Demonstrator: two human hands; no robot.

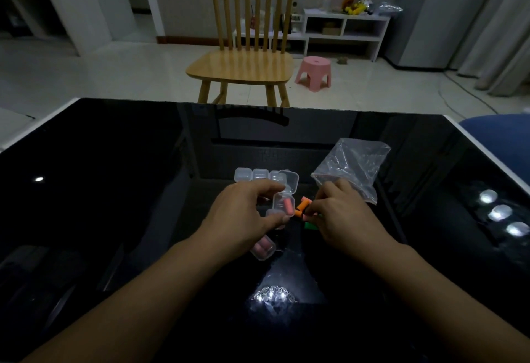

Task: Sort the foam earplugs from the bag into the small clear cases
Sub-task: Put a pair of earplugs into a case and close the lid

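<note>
Both forearms reach up from the bottom of the frame over the glossy black surface [100,190]. Just below the middle lies a closed clear case [263,248] with pink earplugs inside, partly under my left wrist. My left hand [243,213] sits at the centre, fingers curled around an open clear case [282,203] that holds 1 pink earplug [289,207]; its lid [289,183] stands tilted up behind. My right hand [341,216], just right of centre, pinches an orange earplug [303,207] with its fingertips, close beside that open case. A green earplug [310,225] peeks out under the same hand; how many more lie there I cannot tell. Above my left hand, 3 closed cases [259,174] stand in a row. A crumpled clear bag [354,166] lies right of centre, touching the back of my right hand. Beyond the surface, at the top, stand a wooden chair [243,67] and a pink stool [314,72].
</note>
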